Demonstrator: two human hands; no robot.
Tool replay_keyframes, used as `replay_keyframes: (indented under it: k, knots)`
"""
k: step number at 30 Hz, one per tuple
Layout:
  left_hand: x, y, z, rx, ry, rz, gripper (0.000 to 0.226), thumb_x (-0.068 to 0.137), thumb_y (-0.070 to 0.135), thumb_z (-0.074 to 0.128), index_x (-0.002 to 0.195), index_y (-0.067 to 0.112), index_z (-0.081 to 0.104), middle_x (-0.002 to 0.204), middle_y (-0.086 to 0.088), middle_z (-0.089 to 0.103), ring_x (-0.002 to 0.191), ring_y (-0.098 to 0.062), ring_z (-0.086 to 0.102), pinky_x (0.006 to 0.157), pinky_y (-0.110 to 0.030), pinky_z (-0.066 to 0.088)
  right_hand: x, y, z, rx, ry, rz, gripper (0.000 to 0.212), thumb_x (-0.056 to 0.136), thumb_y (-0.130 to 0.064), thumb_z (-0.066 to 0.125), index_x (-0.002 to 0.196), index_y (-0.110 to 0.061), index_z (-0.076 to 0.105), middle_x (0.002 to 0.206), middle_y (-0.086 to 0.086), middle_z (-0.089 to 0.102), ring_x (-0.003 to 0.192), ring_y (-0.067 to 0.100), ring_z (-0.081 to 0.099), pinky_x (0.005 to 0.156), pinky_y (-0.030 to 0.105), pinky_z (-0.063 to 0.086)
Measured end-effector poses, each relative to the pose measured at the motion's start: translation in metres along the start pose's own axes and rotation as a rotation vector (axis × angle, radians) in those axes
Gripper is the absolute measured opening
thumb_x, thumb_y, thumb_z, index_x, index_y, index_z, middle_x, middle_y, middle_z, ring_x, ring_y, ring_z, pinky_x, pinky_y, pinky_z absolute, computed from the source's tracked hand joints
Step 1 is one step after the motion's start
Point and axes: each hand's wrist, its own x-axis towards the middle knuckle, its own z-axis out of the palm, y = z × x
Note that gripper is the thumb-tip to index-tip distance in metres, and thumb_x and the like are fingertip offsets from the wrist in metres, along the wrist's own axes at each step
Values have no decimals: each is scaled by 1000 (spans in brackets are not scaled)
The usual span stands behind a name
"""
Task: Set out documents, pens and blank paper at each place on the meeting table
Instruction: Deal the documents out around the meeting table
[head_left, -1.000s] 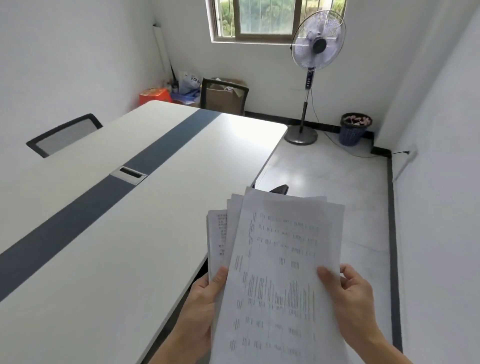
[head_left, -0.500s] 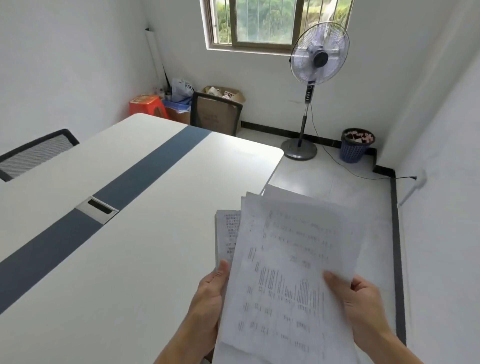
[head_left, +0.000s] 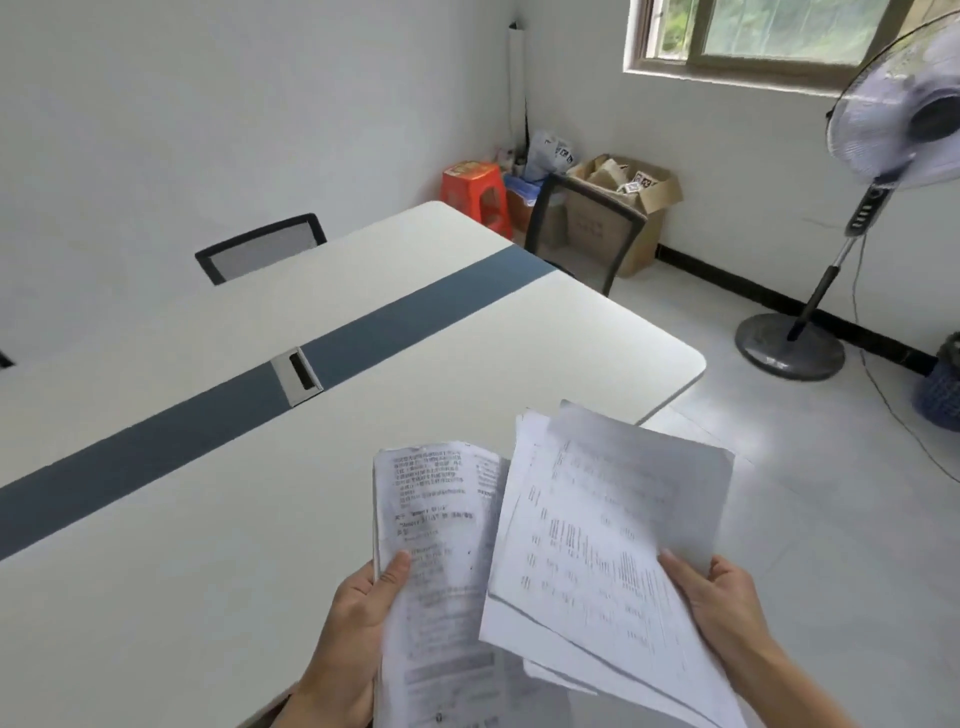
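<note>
Two bundles now, where a moment ago the papers were fanned as one. The left hand pinches a printed stack, thumb on top, while the right hand pinches looser sheets drawn off to the right. Both are held in the air at the near edge of the counter — nothing is laid down yet, so the first place probably comes next.

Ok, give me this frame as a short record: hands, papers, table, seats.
left hand: grips a stack of printed documents, thumb on top
right hand: holds several loose printed sheets, overlapping the stack's right edge
table: white, grey-blue centre strip, cable port
chairs: mesh chair at the far side, second chair at the table's end
pens: none in view
</note>
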Motion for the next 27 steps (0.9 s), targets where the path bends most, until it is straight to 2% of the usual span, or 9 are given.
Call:
replay_keyframes:
  k: [2,5,10,12,14,17,19,22,27]
  knots:
    - [-6,-1,-9,-7,130,30,33,92,20,53,112,-4,64,106,-29,70,95,-48,67,79,-55,57,28,-13,8,-88,-60,-3,19,89,-13,68,96,4,66,83,15,74,67,27,70,65,34,55]
    - [-22,-3,-32,-46,335,67,32,88,24,58,109,1,67,102,-23,73,93,-42,70,86,-50,54,59,-31,36,-194,-150,-17,17,91,-13,66,95,3,64,79,11,71,62,23,66,55,27,49]
    - [-52,-10,-70,-193,625,94,36,83,28,65,111,5,68,110,-21,71,106,-41,65,101,-56,44,91,-47,114,-293,-292,-1,20,91,-14,66,103,2,63,86,11,70,71,28,67,67,34,55]
    - [-59,-11,-84,-257,692,113,31,86,25,63,109,4,69,105,-20,73,103,-39,65,97,-53,47,94,-53,153,-334,-349,-15,17,92,-13,65,101,1,61,85,9,69,71,26,66,63,31,54]
    - [-61,-12,-98,-289,741,151,25,89,21,61,105,3,69,92,-15,76,92,-35,68,84,-45,53,93,-60,194,-386,-392,-57,13,92,-11,63,100,-1,61,84,9,67,69,22,63,57,27,50]
    - [-60,-8,-124,-309,783,206,17,93,16,55,95,5,68,74,-8,77,68,-24,72,58,-34,59,94,-65,258,-448,-454,-91,13,91,-7,61,102,0,63,95,15,67,73,25,63,62,29,51]
    - [-58,-2,-144,-336,806,237,17,94,13,53,90,7,68,71,-6,76,60,-19,72,47,-28,57,96,-62,301,-485,-484,-98,16,89,-2,59,104,4,65,99,18,68,77,27,63,63,30,50]
    - [-54,3,-173,-382,801,266,18,95,13,51,92,6,67,72,-8,77,59,-20,73,47,-28,58,99,-47,358,-558,-524,-83,19,89,2,56,105,5,64,94,18,65,77,29,60,54,28,46]
    - [-41,6,-204,-427,800,232,21,94,15,52,100,4,69,87,-13,77,71,-26,74,60,-37,60,106,3,418,-678,-524,31,19,85,7,49,97,0,63,93,17,64,81,33,61,62,37,56]
